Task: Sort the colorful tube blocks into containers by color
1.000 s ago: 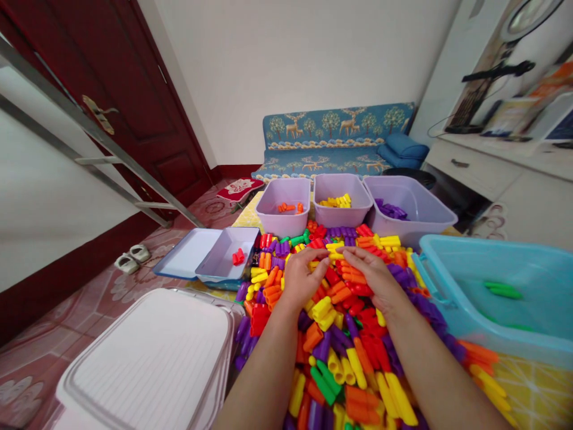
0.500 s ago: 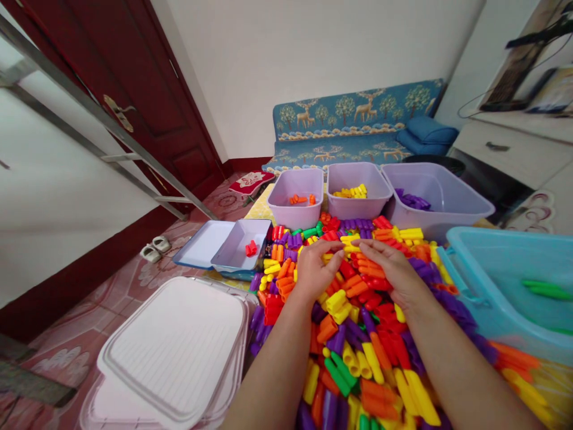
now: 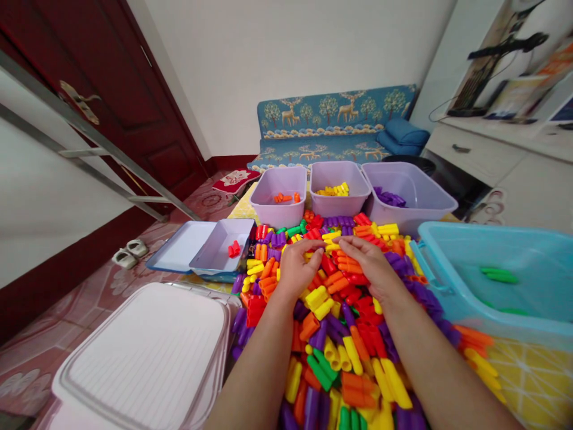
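Note:
A large heap of plastic tube-shaped building pieces in red, orange, yellow, purple and green covers the mat. My left hand lies curled on the heap beside a yellow piece, and its fingers hide what is under them. My right hand rests palm down on orange and red pieces, its fingertips pointing toward my left hand. Several lilac bins stand beyond the heap, holding orange pieces, yellow pieces and purple pieces. Green pieces lie in a light blue bin.
A white lid lies on the floor at the lower left. Beside it, a lilac tray with red pieces sits by its open white cover. A metal ladder leans by a red door, with a blue sofa behind the bins.
The whole scene shifts right and then back left as my head moves. My hands stay on the same part of the heap, with no clear change in their hold.

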Demonstrator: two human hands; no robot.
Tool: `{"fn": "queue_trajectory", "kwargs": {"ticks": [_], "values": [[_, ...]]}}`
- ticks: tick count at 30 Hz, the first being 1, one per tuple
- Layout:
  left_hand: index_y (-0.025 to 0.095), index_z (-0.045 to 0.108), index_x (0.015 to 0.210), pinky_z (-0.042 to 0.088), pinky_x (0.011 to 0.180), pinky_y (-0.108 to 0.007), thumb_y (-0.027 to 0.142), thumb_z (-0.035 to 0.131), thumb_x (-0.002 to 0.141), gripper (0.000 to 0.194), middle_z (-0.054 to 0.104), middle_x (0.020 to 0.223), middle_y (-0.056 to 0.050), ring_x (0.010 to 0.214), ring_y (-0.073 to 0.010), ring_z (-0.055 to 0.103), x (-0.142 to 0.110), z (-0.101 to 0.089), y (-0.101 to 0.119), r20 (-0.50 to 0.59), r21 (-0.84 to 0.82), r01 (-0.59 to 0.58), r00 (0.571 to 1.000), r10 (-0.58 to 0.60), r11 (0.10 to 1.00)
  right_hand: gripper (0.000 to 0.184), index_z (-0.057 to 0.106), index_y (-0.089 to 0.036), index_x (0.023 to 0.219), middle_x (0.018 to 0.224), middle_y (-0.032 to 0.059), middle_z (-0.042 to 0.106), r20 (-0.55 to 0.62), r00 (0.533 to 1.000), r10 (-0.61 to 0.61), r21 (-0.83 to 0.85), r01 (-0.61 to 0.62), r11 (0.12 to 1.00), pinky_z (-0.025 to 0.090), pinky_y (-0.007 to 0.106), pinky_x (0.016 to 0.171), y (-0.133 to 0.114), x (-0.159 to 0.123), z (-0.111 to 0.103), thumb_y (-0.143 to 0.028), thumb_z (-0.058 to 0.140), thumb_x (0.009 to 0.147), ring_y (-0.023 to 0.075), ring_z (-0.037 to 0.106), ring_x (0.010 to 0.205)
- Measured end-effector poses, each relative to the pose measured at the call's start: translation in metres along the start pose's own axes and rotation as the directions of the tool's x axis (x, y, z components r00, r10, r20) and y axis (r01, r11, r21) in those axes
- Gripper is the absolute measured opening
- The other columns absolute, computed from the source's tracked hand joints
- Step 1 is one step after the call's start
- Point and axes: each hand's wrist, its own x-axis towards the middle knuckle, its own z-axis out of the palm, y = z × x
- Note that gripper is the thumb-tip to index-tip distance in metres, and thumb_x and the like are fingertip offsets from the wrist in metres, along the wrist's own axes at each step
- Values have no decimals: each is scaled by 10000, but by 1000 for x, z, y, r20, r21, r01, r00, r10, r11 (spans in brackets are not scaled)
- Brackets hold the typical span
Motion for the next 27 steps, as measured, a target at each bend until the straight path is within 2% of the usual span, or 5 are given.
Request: {"fn": "queue_trajectory", "kwargs": {"ticks": [7, 12, 16, 20, 27], "values": [[200, 719, 898, 509, 844, -297, 218, 573, 841, 158, 742, 919, -30, 892, -183, 674, 0, 0, 0, -4, -40, 1, 1000, -1, 999, 345, 741, -212, 866, 878, 16, 739, 8, 1000, -29, -46, 29, 999, 511, 273, 702, 2, 1, 0, -470, 775, 640, 187, 669, 803], [196, 686, 833, 500, 811, -281, 222, 580, 831, 109, 719, 856, -11, 832, -165, 660, -1, 0, 1, -26, -61, -2, 1000, 0, 998, 326, 758, -206, 858, 878, 27, 744, -2, 989, -145, -147, 143, 979, 486, 340, 856, 2, -1, 1, -459, 768, 653, 223, 659, 898], [191, 665, 800, 498, 813, -289, 223, 590, 819, 84, 702, 837, -12, 818, -165, 646, -1, 0, 1, -67, -46, -5, 998, 2, 999, 299, 765, -212, 826, 819, 18, 742, 15, 984, -177, -166, 177, 970, 484, 340, 853, 0, -2, -1, -470, 749, 677, 221, 664, 874], [197, 672, 895, 502, 854, -303, 211, 599, 809, 114, 716, 918, -23, 886, -179, 656, -1, 0, 3, -52, -62, 1, 999, -4, 998, 290, 759, -215, 826, 789, 9, 727, 15, 980, -198, -180, 197, 964, 485, 334, 841, -2, -2, -1, -470, 740, 689, 214, 658, 849], [253, 608, 1197, 514, 875, -313, 290, 648, 818, 383, 720, 1022, -29, 917, -180, 666, -4, -1, 6, -12, -110, 31, 999, -32, 993, 248, 722, -194, 773, 790, 12, 701, 103, 964, -245, -239, 263, 935, 478, 320, 801, -2, -2, 0, -438, 703, 731, 197, 628, 805]]}}
